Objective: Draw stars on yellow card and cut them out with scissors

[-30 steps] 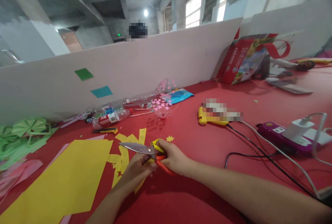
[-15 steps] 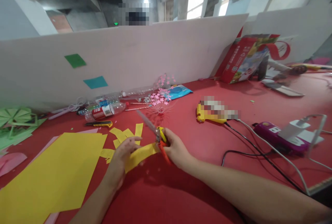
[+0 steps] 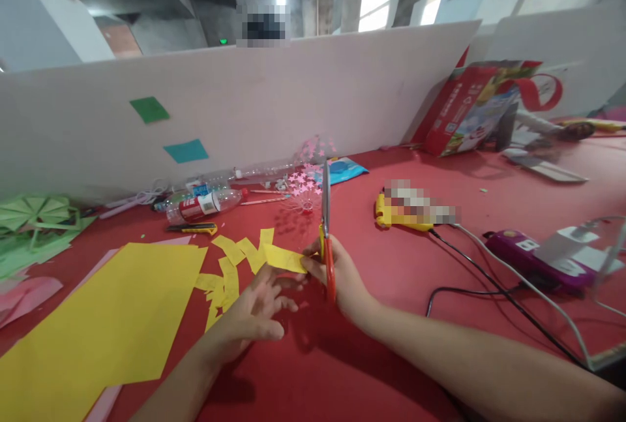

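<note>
My right hand (image 3: 342, 275) is closed on a pair of scissors (image 3: 327, 213) with red and yellow handles, blades together and pointing up, away from me. Its thumb and fingertips also pinch one end of a yellow paper strip (image 3: 286, 259). Below that strip, my left hand (image 3: 257, 311) has its fingers apart and holds nothing; whether the fingertips touch the strip is hard to tell. Several cut yellow paper pieces (image 3: 229, 278) lie loosely on the red table beyond the left hand. Large yellow paper sheets (image 3: 112, 317) rest at the left over pink paper.
A yellow box cutter (image 3: 193, 228) and a plastic bottle (image 3: 205, 205) lie behind the pieces. Pink star decorations (image 3: 306, 184) stand near the white partition (image 3: 274, 102). On the right are a yellow glue gun (image 3: 405, 220), a purple power strip (image 3: 538, 262) with cables and a red bag (image 3: 469, 109).
The scissors have swung from pointing left to pointing up. The left hand has let go of the strip and opened; the right fingers now pinch it. More yellow pieces show on the table.
</note>
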{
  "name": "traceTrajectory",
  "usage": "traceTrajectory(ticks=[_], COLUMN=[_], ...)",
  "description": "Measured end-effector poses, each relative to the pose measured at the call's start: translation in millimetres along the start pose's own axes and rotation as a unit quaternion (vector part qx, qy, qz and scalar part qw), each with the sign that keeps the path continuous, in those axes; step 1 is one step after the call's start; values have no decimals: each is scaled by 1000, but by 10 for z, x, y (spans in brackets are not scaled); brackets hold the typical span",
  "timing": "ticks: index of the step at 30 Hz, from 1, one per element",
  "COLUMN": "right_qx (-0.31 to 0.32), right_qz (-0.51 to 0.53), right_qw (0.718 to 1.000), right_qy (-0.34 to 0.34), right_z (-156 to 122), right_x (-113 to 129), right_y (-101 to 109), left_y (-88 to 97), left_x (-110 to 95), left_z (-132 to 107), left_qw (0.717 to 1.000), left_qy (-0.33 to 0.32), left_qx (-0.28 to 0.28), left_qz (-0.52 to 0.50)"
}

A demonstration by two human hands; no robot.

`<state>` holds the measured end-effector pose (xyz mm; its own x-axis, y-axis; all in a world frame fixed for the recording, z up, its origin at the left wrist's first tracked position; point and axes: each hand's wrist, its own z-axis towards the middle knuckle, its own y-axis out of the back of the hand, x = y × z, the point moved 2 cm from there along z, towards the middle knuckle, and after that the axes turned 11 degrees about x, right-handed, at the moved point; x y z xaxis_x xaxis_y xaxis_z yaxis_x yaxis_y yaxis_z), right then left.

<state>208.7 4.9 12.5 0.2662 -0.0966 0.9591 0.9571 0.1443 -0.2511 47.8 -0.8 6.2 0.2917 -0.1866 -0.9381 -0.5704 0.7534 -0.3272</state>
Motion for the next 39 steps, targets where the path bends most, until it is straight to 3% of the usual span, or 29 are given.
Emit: traceTrajectory(ticks=[2, 4, 8, 11, 14, 16, 19, 23, 28, 33, 39], right_qx=[19, 50, 80, 91, 103, 115, 129, 104, 117, 155, 155], right_qz=[3, -7, -38, -60, -128, -157, -153, -159, -147, -140, -133], right_qw=[1000, 999, 996, 994, 986, 981, 980, 982, 982, 977, 978], right_qy=[-4, -8, -14, -16, 3, 18, 25, 24, -14, -29, -33], right_z=[0, -7, -32, -43, -56, -71, -94, -80, -22, -3, 1], right_x=[-21, -46, -71, -68, -59, -59, -59, -35, -44, -39, -23], right_y=[4, -10, -44, -40, -26, -28, -39, -6, 37, 22, 35], left_y=[-10, -5, 34, 67, 81, 68, 54, 85, 61, 60, 77], left_x=[-4, 6, 19, -4, -10, -14, -20, 13, 77, 38, 44], left_z=[23, 36, -9, -44, -53, -47, -58, -99, -80, -97, -61], left_qw=[999, 990, 921, 888, 877, 886, 896, 888, 933, 928, 936], left_qy=[5, 45, 182, 190, 205, 203, 197, 236, 198, 170, 176], left_qx=[-31, -110, -265, -303, -313, -300, -280, -269, -221, -271, -227], left_qz=[24, 77, 219, 290, 301, 288, 284, 290, 204, 192, 203])
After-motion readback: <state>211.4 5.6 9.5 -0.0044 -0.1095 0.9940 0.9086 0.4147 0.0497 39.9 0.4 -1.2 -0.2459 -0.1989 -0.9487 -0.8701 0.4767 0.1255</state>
